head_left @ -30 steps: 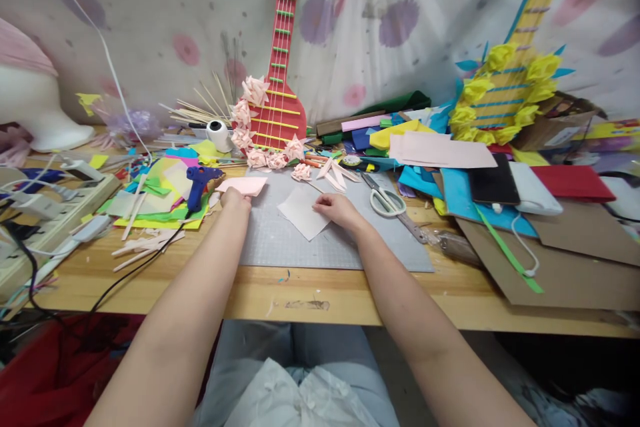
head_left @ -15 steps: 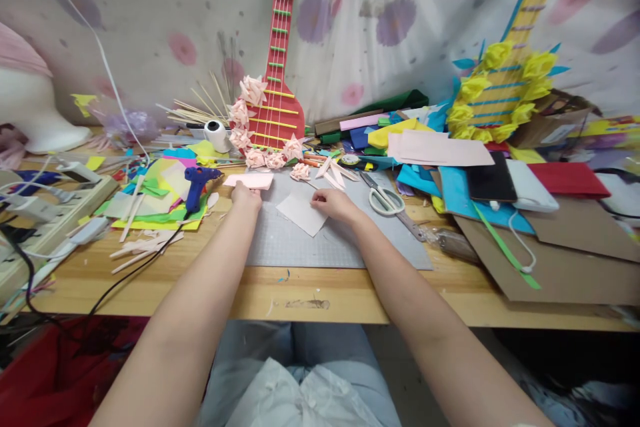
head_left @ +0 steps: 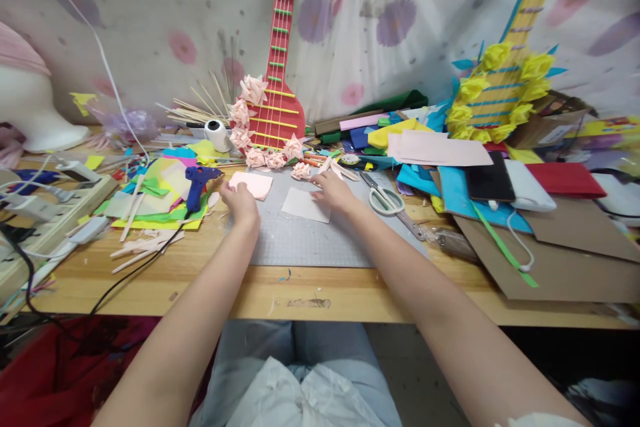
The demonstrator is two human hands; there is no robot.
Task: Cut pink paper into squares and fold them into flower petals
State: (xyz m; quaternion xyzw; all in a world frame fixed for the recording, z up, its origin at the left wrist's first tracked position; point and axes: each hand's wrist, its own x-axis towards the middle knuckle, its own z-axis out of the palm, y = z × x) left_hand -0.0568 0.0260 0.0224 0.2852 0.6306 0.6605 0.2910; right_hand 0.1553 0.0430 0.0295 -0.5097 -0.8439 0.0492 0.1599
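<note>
A stack of pink paper squares [head_left: 256, 185] lies on the grey cutting mat [head_left: 300, 250], with my left hand [head_left: 241, 203] at its left edge. The fingers of that hand look loosely apart, and nothing shows in them. My right hand [head_left: 332, 191] is over the upper right corner of a white paper square [head_left: 305, 205], its fingers spread and partly bent; whether they touch the paper I cannot tell. Behind it are folded pale pink paper pieces [head_left: 336, 167] and a pink paper rose [head_left: 301, 171]. Scissors [head_left: 386, 199] lie right of my right hand.
A red paper instrument [head_left: 276, 117] trimmed with pink roses stands at the back. On the left are a blue glue gun [head_left: 197, 187], paper scraps and a power strip [head_left: 60, 230]. Stacked coloured paper, a black phone [head_left: 491, 180] and cardboard [head_left: 555, 260] fill the right.
My left hand has let go of the pink paper, which now lies flat, and moved slightly left. The white paper square has turned, and my right hand has opened and shifted slightly up.
</note>
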